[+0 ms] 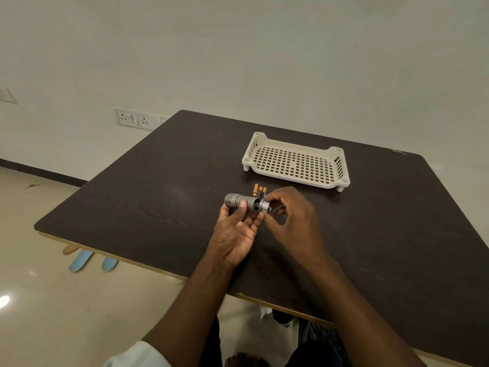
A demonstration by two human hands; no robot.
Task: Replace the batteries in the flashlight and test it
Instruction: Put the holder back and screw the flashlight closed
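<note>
A short grey flashlight (239, 200) lies sideways in my left hand (235, 231), thumb on top of the barrel, fingers curled beneath it. Its lens end points left. My right hand (291, 221) pinches the grey tail cap (264, 205) at the barrel's open right end; whether the cap touches the barrel I cannot tell. Three orange-and-black batteries (260, 191) lie side by side on the dark table (158, 197) just behind the flashlight.
A cream perforated plastic tray (295, 162) stands behind the batteries, toward the table's far right. A wall with sockets (131, 119) rises behind the table. Blue slippers (92, 260) lie on the floor off the left edge.
</note>
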